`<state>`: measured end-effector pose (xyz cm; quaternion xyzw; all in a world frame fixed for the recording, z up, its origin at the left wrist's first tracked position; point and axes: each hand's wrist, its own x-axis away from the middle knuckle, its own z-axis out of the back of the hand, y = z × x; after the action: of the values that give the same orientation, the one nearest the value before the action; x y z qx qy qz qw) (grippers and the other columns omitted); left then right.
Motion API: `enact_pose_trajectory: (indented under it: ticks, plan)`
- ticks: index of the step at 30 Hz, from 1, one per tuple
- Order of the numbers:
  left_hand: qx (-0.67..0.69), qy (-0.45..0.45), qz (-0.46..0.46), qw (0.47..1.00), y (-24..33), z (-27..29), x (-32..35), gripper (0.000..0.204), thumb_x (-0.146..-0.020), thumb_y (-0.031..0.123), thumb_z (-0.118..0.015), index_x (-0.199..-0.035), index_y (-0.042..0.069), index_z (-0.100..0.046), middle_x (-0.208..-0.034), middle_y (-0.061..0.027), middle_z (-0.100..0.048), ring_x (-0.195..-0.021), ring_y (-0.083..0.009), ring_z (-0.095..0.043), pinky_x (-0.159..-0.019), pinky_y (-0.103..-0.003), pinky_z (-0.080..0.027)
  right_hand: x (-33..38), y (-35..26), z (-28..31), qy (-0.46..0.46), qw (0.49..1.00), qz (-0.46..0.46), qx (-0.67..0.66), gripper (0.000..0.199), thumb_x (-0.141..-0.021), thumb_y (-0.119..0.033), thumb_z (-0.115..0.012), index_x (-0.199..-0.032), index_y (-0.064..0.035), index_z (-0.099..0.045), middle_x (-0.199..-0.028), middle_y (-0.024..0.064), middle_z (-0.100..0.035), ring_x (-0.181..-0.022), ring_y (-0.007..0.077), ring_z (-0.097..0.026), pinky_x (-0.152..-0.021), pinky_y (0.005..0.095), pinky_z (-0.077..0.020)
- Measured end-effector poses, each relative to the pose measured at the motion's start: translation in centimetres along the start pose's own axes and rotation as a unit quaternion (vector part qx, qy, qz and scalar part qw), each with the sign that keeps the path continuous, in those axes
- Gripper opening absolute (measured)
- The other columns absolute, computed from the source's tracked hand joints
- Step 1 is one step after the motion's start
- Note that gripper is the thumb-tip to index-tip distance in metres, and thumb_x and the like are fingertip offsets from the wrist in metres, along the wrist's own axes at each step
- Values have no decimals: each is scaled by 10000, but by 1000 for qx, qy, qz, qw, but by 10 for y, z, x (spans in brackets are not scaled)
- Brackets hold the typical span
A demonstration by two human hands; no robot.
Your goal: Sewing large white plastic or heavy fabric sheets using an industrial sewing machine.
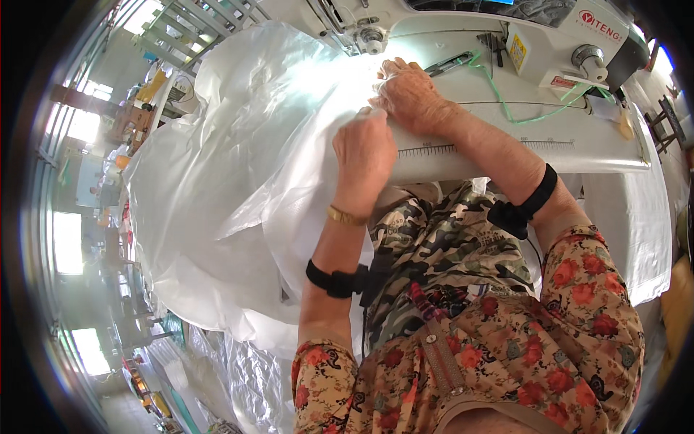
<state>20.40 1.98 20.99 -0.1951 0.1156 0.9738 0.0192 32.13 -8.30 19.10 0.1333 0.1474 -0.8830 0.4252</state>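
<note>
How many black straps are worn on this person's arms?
2: one strap around the left forearm, between wristband and floral sleeve; another strap around the right forearm. The sleeves could hide more.

a red emblem with lettering (598,24) is standing on the white sewing machine head (551,45), well to the right of the right fingers (395,71). a yellow label (517,52) and a small red-and-white label (565,82) are showing nearer them. below, a numbered ruler scale (426,151) is marking the table edge (506,165); farther below, dark lettering is patterning the camouflage trousers (470,253).
</note>
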Motion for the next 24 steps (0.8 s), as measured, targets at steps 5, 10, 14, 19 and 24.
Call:
enact_pose_trajectory:
  ticks: [5, 10, 14, 19, 24]
  plan:
    - [106, 33, -85, 990, 50, 7, 81, 397, -875, 73, -571, -1264, -4, -578, -1202, -208, -619, -1065, -367, -604, -892, -419, -507, 4, 4, -4, 19, 1000, -7, -18, 292, -918, -316, -589, -1023, -66, -697, -1128, 120, -586, -1124, 278, -519, -967, 417, -413]
    - [176, -179, 30, 967, -12, -49, 181, 457, -905, 136, -592, -1340, 18, -518, -1348, -201, -540, -1173, -384, -553, -969, -419, -466, 1, -2, -13, 16, 985, 84, -152, 270, -932, -324, -584, -1011, -94, -700, -1146, 65, -604, -1132, 236, -531, -968, 416, -414]
    - [-96, -112, 115, 982, -86, -48, 213, 505, -909, 210, -599, -1363, 15, -490, -1438, -226, -448, -1279, -371, -477, -1087, -441, -377, 8, 13, -15, 5, 966, 131, -223, 292, -966, -341, -554, -986, -91, -704, -1073, 62, -667, -1112, 276, -594, -1045, 451, -406]
    - [-213, -152, 276, 925, -265, 30, 244, 493, -916, 225, -614, -1343, 50, -442, -1333, -237, -478, -1240, -347, -467, -1054, -405, -360, 10, 12, -20, -33, 936, 199, -287, 296, -950, -347, -580, -1008, -87, -707, -1068, 64, -684, -1056, 294, -625, -1075, 425, -403]
    - [-266, -217, 173, 923, -248, 81, 166, 239, -889, 259, -644, -994, 45, -663, -1009, -226, -639, -960, -353, -627, -818, -430, -494, 27, 4, -8, -108, 896, 87, -421, 395, -988, -380, -551, -1186, -60, -673, -1164, 116, -684, -1126, 240, -616, -1056, 354, -435]
